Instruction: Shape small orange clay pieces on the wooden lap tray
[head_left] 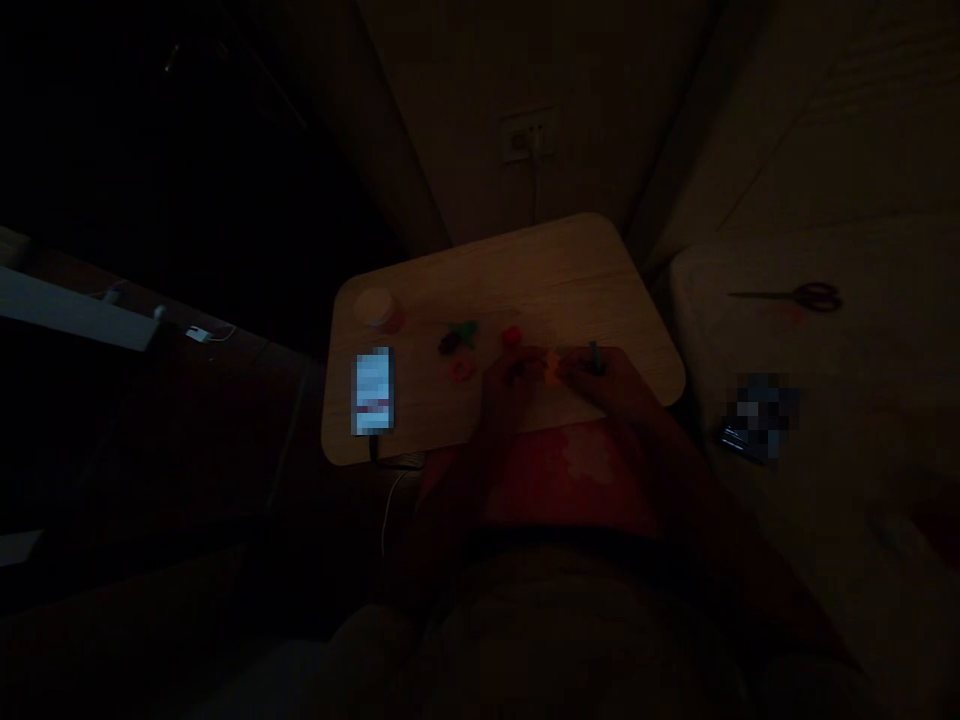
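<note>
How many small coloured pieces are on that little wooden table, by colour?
Orange pieces: 2, one between the left hand and right hand
Red piece: 1
Green piece: 1
Dark piece, colour unclear: 1
Total: 5

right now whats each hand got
Left hand: beside an orange piece, too dark to tell if holding.
Right hand: closed on a dark stick.

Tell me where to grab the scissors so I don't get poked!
Hold the scissors by their dark finger loops, coming from the right. The loops sit at that end, while the long pointed blades lie flat and stretch away left.
</note>
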